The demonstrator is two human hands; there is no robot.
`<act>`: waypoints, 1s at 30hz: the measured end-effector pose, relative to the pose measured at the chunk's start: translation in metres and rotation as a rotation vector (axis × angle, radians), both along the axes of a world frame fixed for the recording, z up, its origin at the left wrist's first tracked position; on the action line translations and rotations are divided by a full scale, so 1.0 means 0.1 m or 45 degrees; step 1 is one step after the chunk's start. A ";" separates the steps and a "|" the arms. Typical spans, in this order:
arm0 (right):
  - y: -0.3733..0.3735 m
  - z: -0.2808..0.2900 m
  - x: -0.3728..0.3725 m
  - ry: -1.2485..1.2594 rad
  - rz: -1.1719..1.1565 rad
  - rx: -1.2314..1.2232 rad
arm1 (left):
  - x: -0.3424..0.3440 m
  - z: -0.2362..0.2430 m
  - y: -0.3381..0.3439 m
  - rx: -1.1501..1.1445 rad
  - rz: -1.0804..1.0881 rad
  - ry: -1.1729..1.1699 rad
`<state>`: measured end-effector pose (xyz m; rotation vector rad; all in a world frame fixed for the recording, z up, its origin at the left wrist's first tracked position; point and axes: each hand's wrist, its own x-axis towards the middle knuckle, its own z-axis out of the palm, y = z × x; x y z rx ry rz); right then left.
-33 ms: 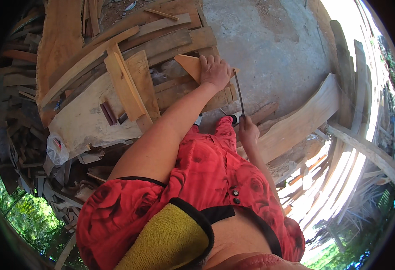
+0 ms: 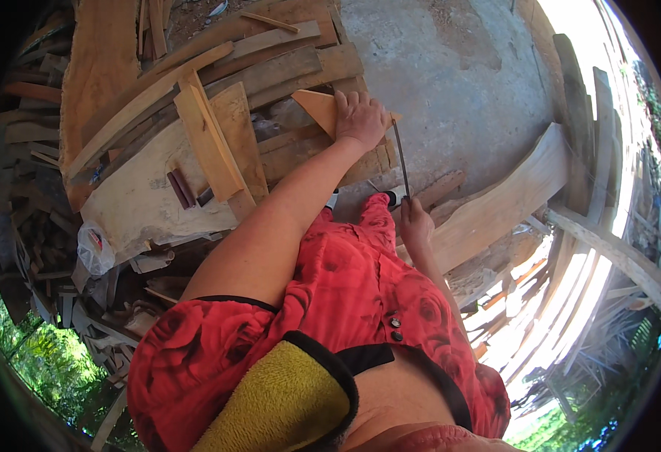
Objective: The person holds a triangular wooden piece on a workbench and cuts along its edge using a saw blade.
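Observation:
My left hand (image 2: 358,123) is closed over a pointed, orange-brown piece of wood (image 2: 315,110) at the right end of the plank-covered work surface. One pointed end sticks out to the left of the hand, and a small tip shows to its right. Lower and to the right, my right hand (image 2: 416,224) grips a long, thin, dark tool (image 2: 401,160). It looks like a blade seen edge-on; its exact kind cannot be made out. The tool's far end reaches the wood's right tip, and my fingers hide its handle.
Boards and offcuts (image 2: 278,78) cover the work surface, with a narrow wooden plank (image 2: 208,139) across them. Two dark red sticks (image 2: 180,188) lie near a clear plastic bag (image 2: 95,248). A wide wavy-edged board (image 2: 504,202) stands at the right, beside the concrete floor (image 2: 466,90).
My right hand and the dark tool have shifted very slightly toward me. My left hand stays on the piece of wood.

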<state>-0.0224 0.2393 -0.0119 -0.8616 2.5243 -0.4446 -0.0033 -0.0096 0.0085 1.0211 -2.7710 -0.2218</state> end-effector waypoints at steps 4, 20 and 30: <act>-0.25 0.06 -0.14 0.049 0.021 -0.001 | 0.00 -0.02 0.00 0.017 -0.003 0.024; 0.14 0.05 0.02 -0.055 0.046 0.042 | 0.01 0.04 0.01 0.095 0.011 -0.033; -0.12 0.10 -0.21 -0.084 -0.022 0.045 | 0.00 0.02 0.00 0.039 0.022 -0.032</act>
